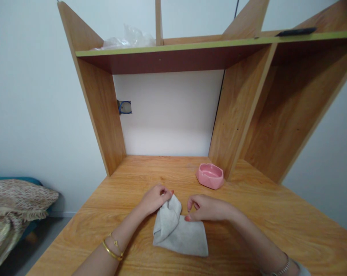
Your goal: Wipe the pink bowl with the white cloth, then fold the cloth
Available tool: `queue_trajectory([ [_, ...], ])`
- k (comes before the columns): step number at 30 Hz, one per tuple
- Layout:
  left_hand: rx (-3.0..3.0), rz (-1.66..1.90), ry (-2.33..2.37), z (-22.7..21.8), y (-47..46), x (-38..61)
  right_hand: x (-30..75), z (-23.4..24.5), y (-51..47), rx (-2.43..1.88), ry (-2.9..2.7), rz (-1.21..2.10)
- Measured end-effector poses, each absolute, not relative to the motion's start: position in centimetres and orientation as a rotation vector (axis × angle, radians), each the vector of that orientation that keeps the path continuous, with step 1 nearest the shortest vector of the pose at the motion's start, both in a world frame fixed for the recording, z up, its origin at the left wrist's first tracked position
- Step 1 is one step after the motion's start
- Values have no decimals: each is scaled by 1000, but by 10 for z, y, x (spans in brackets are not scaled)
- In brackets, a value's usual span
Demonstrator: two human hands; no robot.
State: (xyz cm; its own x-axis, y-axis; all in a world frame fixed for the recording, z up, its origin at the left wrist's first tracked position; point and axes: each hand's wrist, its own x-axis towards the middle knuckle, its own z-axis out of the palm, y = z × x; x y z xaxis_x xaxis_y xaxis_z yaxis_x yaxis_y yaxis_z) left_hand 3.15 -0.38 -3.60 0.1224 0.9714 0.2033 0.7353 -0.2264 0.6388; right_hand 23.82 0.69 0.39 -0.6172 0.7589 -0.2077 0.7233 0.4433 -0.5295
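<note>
A light grey cloth (187,237) lies on the wooden desk in front of me, with its left part folded over and bunched. My left hand (157,198) pinches the raised upper corner of that fold between thumb and fingers. Just right of the fold is my right hand (205,208), its fingers curved and apart from the thumb. The right thumb tip is at the cloth's upper edge; whether it presses on the fabric I cannot tell. Beyond the right hand stands a pink faceted ashtray (210,176), touched by neither hand.
A wooden shelf unit (245,107) rises from the back of the desk (133,176). Its upper shelf holds a clear plastic bag (130,38) and a dark flat object (296,32). An open socket box (125,107) shows in the wall. A fringed cover (18,199) drapes over blue furniture at left.
</note>
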Motion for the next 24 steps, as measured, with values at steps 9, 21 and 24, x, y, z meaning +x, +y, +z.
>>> queue_trajectory([
  [9,1860,647,1351,-28,-6,23,234,-6,15,-1127,-2828,1094],
  [21,1495,1183,1393,-23,2,19,259,10,32,-1289,-2478,1003],
  [24,1473,1239,1501,-22,6,11,266,14,36,-1312,-2411,966],
])
